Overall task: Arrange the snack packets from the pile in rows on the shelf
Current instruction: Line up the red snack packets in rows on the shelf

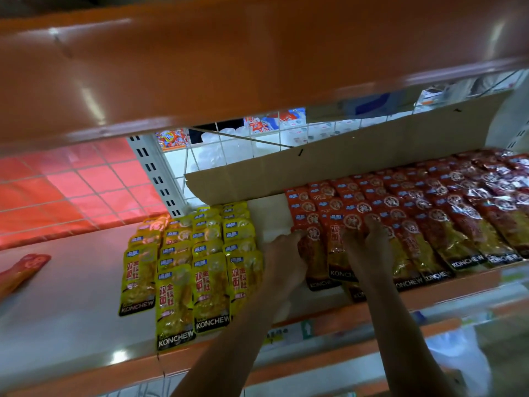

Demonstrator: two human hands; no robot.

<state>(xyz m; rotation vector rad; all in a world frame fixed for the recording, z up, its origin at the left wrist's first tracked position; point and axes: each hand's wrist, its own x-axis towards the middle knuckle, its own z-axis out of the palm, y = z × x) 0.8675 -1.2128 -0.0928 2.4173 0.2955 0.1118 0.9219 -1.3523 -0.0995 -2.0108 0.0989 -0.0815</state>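
Left hand [282, 259] and right hand [369, 247] seemingly press flat on red packets [415, 213] beside yellow packets [194, 253].

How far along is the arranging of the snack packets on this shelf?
Done: yellow packets lie in four rows, and red packets fill many rows on the right. In hand: the left hand and right hand rest on the leftmost red rows. Left: one loose red packet lies at the far left, outside any row. How many remain unplaced cannot be seen.
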